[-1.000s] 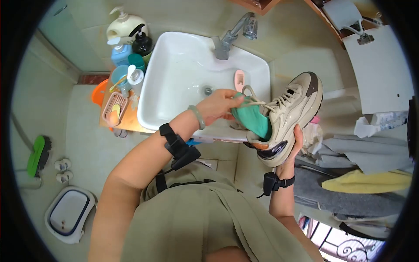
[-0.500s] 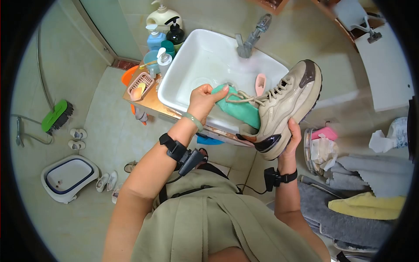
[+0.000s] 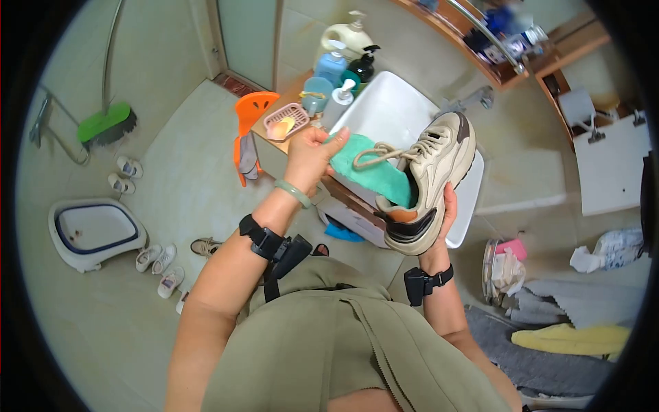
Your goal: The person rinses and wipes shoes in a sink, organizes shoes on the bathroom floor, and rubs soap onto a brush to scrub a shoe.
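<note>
My left hand pinches one end of a green insole-like piece. The other end of the piece lies inside the opening of a beige sneaker. Under the shoe's sole, my right hand grips it from the right, with some fingers hidden behind it. The shoe is tilted, toe up, over a white sink. A loose beige lace loops across the green piece.
Pump bottles and a pink soap dish stand left of the sink, near an orange stool. Shoes and a folding basin are on the floor. Towels hang at the right.
The view has shifted, showing more of the shelf at the top. More of the green piece shows outside the shoe opening, and the shoe appears more upright.
</note>
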The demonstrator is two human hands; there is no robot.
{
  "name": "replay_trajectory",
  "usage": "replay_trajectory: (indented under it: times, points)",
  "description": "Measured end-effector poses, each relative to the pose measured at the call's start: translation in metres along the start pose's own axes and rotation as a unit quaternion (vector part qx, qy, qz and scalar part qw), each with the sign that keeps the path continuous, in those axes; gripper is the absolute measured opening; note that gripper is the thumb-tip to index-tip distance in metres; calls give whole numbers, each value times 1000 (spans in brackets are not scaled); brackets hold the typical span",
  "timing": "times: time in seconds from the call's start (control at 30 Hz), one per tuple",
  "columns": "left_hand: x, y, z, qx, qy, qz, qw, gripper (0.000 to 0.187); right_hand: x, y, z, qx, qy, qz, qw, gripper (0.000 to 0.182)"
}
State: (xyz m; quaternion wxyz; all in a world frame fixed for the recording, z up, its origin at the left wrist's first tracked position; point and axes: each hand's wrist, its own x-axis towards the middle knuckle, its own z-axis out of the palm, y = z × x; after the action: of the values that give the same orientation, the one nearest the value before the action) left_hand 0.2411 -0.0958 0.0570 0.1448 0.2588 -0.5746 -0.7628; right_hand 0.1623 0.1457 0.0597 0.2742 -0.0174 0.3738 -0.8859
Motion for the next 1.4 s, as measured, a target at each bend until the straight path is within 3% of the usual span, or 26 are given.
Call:
replay_trajectory:
  times: [0.07,0.13,0.2,0.23,0.27,0.33,0.4,0.47,0.53,0.57,0.67,0.8,0.87,0.93,1.07,1.13,1.2,1.27,1.4]
  points:
    - [-7,16,-26,-55,-11,-14,998,32,9,17,11,-10,-5,-22,1000,54]
    - [-19,37,-41,-74,-39,-24,996,29,7,28,38,-5,-8,39,999,54]
    - [-36,55,-33,-148,-43,79,985,21,1,34,52,-83,-19,2,996,53]
    - [-38,57,-38,-149,-115,116,975,22,7,40,41,-51,-31,68,996,54]
    - [-41,61,-38,-153,-106,120,975,22,13,45,33,-20,-40,134,990,54]
    - [-46,66,-33,-113,-208,168,957,21,6,55,54,-39,-30,158,986,57]
    - [-49,62,-35,-37,-207,177,961,19,-4,62,76,-38,-38,250,967,69]
    - [-58,58,-33,-137,-211,158,955,19,1,70,70,-56,-18,261,964,74]
    - [-68,63,-41,-124,-192,159,960,17,3,72,65,-51,-144,284,947,74]
    - [-72,64,-47,-112,-187,149,964,15,1,74,63,-83,-93,269,955,73]
    - [-83,57,-61,-50,-201,143,968,12,-4,73,91,-74,-61,248,964,71]
    - [-90,39,-64,110,-232,143,956,10,7,71,79,-81,-61,189,977,66]
    - [-91,30,-61,112,-223,105,963,7,16,64,63,-37,-98,197,975,61]
    - [-87,18,-57,64,-169,66,981,8,11,59,73,-109,-61,141,982,63]
    - [-78,13,-54,13,-181,26,983,11,4,46,85,-161,-61,101,980,65]
    - [-79,19,-50,51,-203,-27,977,14,-1,40,88,-269,-115,29,956,66]
    - [-71,9,-49,70,-211,-28,975,16,-4,38,92,-286,-128,-21,950,70]
    - [-66,10,-46,19,-261,-123,957,21,-4,34,86,-345,-172,-96,918,74]
    - [-70,14,-39,-97,-297,-168,935,31,-11,26,91,-346,-199,-127,908,80]
